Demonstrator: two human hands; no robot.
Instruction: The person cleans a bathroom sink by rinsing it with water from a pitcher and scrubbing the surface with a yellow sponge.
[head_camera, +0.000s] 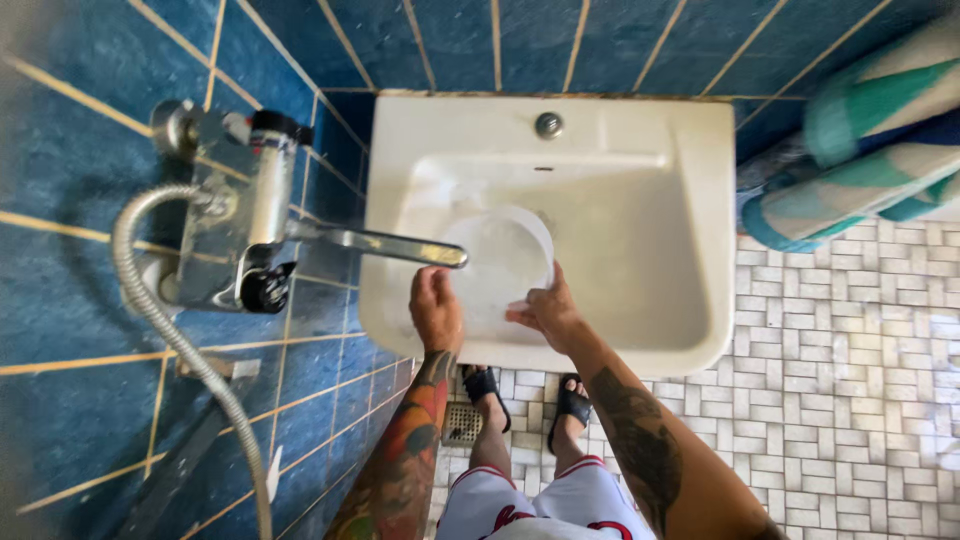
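Two hands met at a clear lid (505, 262) held over the white sink (640, 330). Far left, a hose (170, 330) looped from the wall tap (250, 215), its spout (385, 243) reaching above the lid. The left hand (436, 310) clasped the lid's near-left rim; the right hand (548, 310) pinched its near-right edge. Striped towels (870, 150) lay far right.
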